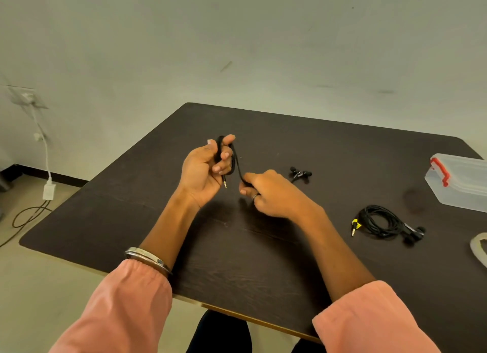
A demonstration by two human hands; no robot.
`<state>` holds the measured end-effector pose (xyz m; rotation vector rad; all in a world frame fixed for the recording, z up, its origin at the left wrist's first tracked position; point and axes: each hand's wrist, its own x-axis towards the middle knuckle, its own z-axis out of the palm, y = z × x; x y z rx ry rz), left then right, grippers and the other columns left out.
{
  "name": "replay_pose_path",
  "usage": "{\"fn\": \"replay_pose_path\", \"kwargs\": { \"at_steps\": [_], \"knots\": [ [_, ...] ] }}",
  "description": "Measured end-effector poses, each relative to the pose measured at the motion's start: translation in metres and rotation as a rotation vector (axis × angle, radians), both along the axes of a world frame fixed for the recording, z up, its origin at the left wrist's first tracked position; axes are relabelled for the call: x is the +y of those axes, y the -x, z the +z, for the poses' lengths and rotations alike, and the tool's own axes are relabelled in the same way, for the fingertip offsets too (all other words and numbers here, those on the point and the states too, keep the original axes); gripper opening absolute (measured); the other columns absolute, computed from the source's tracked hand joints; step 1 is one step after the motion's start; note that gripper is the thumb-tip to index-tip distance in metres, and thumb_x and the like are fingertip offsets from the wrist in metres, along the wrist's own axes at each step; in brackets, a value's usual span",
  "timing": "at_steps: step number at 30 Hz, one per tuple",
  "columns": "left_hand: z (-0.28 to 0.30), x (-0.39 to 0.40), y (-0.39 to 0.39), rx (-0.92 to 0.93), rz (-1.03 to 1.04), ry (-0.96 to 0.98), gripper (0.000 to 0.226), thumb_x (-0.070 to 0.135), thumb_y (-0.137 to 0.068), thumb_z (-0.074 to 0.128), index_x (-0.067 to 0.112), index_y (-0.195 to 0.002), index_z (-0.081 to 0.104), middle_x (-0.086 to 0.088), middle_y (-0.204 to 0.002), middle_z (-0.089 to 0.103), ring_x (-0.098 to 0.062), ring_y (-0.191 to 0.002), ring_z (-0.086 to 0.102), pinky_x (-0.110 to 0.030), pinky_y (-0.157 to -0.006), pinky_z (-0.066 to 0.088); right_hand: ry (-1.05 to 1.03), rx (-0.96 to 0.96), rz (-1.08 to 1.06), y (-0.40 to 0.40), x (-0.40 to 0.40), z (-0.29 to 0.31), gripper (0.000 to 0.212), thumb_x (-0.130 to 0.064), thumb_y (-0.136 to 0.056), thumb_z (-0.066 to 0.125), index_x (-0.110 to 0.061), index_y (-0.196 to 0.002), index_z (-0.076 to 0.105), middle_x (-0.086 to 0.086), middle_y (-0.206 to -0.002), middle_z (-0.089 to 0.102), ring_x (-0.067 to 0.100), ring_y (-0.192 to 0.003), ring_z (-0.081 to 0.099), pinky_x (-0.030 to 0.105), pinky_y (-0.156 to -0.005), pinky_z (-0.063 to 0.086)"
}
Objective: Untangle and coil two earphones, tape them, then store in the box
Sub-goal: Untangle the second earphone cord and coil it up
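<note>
Earphone cable point(238, 165) stretches between both hands, looped around left hand point(204, 169).

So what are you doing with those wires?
A person is winding a black earphone cable into loops around the left hand, while the right hand feeds the cable in. Its plug hangs below the left hand, and its earbuds lie on the table. A second earphone already sits coiled to the right, near the closed plastic box. Nothing is in the box yet, as far as I can see.
</note>
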<state>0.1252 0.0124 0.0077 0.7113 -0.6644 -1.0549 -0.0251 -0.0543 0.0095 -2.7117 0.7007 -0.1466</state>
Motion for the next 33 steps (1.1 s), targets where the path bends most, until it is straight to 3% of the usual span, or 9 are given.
{"fn": "replay_pose_path", "kwargs": {
  "at_steps": [5,8,12,17,20,23,28,31,33],
  "knots": [
    [0.000,-0.001,-0.001,0.043,0.110,-0.018,0.033,0.009,-0.102,0.030,-0.007,-0.121,0.052,-0.001,-0.077,0.059,-0.007,-0.055,0.045,-0.018,-0.054,0.041,0.112,0.083,0.013,-0.006,0.014,0.005,0.031,-0.021,-0.098,0.047,-0.009,-0.126,0.044,0.018,-0.101,0.060,0.036,-0.092,0.061,0.039,-0.068,0.047],
    [0.000,-0.003,-0.006,0.064,0.200,-0.017,0.029,0.002,-0.101,0.032,-0.007,-0.119,0.053,-0.004,-0.084,0.065,-0.009,-0.060,0.052,-0.020,-0.058,0.045,0.188,0.149,0.019,-0.006,0.020,0.006,0.040,-0.016,-0.098,0.046,-0.008,-0.136,0.038,0.019,-0.109,0.059,0.037,-0.098,0.060,0.037,-0.067,0.042],
    [-0.001,-0.004,-0.008,-0.061,0.280,-0.095,0.020,0.000,-0.101,0.033,-0.001,-0.108,0.052,-0.010,-0.099,0.069,-0.012,-0.068,0.062,-0.021,-0.066,0.051,0.278,0.156,0.087,-0.006,0.025,0.009,0.027,-0.008,-0.091,0.044,-0.010,-0.117,0.051,0.014,-0.111,0.060,0.035,-0.101,0.059,0.036,-0.067,0.040],
    [-0.004,-0.005,0.001,-0.267,0.258,-0.160,0.025,-0.002,-0.102,0.032,0.007,-0.098,0.054,-0.008,-0.102,0.069,-0.013,-0.079,0.068,-0.021,-0.075,0.055,0.309,0.041,0.088,0.001,0.021,0.016,0.013,-0.017,-0.096,0.044,-0.013,-0.101,0.055,0.007,-0.103,0.062,0.031,-0.095,0.060,0.034,-0.064,0.036],
    [-0.008,-0.007,0.001,-0.398,0.220,-0.173,0.026,-0.002,-0.102,0.031,0.010,-0.097,0.054,-0.010,-0.105,0.067,-0.017,-0.085,0.068,-0.027,-0.081,0.054,0.308,-0.012,0.055,0.005,0.018,0.018,0.022,-0.030,-0.099,0.041,-0.014,-0.099,0.055,0.007,-0.099,0.063,0.031,-0.092,0.061,0.033,-0.063,0.036],
    [-0.014,-0.009,0.004,-0.616,0.119,-0.174,0.023,-0.001,-0.101,0.033,0.012,-0.099,0.052,-0.007,-0.099,0.066,-0.017,-0.085,0.063,-0.031,-0.085,0.051,0.343,-0.096,-0.033,0.009,0.014,0.021,0.033,-0.041,-0.099,0.037,-0.017,-0.112,0.057,0.008,-0.103,0.065,0.034,-0.095,0.061,0.038,-0.067,0.042],
    [-0.016,-0.005,0.013,-0.859,-0.187,-0.154,0.033,0.018,-0.104,0.032,-0.009,-0.108,0.051,0.001,-0.081,0.068,-0.015,-0.068,0.059,-0.030,-0.068,0.048,0.220,-0.311,-0.156,0.021,-0.001,0.028,0.020,-0.036,-0.091,0.059,-0.018,-0.087,0.066,-0.002,-0.082,0.067,0.022,-0.081,0.061,0.032,-0.065,0.043],
    [-0.011,0.000,0.019,-0.832,-0.247,-0.157,0.041,0.035,-0.098,0.035,0.003,-0.108,0.057,-0.003,-0.076,0.062,-0.013,-0.054,0.046,-0.024,-0.056,0.041,-0.066,-0.500,-0.169,0.029,-0.010,0.032,0.010,-0.028,-0.085,0.070,-0.018,-0.084,0.073,-0.006,-0.070,0.068,0.006,-0.062,0.057,0.025,-0.059,0.045],
    [-0.009,0.002,0.021,-0.808,-0.253,-0.150,0.042,0.037,-0.095,0.037,0.008,-0.114,0.060,-0.001,-0.068,0.053,-0.010,-0.053,0.039,-0.020,-0.051,0.036,-0.199,-0.598,-0.200,0.035,-0.015,0.035,0.009,-0.026,-0.086,0.069,-0.020,-0.082,0.074,-0.003,-0.069,0.070,0.010,-0.058,0.057,0.027,-0.056,0.045]
  ]
}}
